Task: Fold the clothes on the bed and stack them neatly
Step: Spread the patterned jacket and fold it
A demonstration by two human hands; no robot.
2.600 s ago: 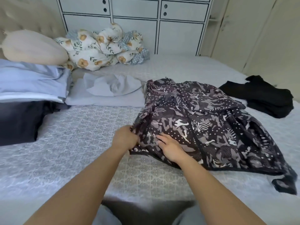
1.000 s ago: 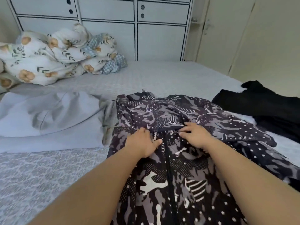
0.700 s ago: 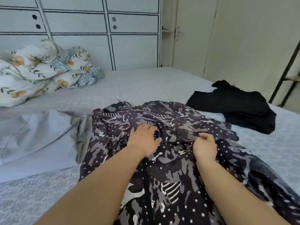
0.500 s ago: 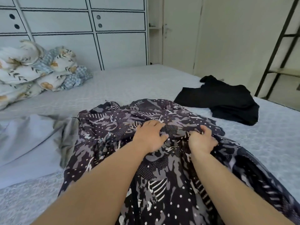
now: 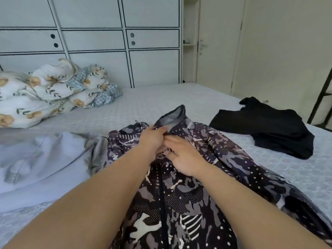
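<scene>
A dark patterned zip jacket (image 5: 188, 194) with camouflage shapes and white dots lies spread on the bed (image 5: 161, 105), zip side up, in front of me. My left hand (image 5: 152, 139) pinches the fabric at its collar, where a grey-lined flap (image 5: 172, 117) stands up. My right hand (image 5: 185, 157) rests just beside it on the jacket's upper chest, fingers pointing left and touching the cloth near the zip top. A crumpled black garment (image 5: 265, 130) lies on the bed to the right. A pale grey-blue garment (image 5: 41, 159) lies spread at the left.
A bundled floral duvet (image 5: 50, 90) sits at the far left of the bed. White cabinet doors (image 5: 107, 42) fill the wall behind, a cream door (image 5: 215, 44) stands at the right, and a black metal frame (image 5: 321, 97) shows at the right edge.
Both hands have come together at the jacket's collar; the right hand moved left toward the left one. The collar flap now stands lifted, and my view has shifted right and up.
</scene>
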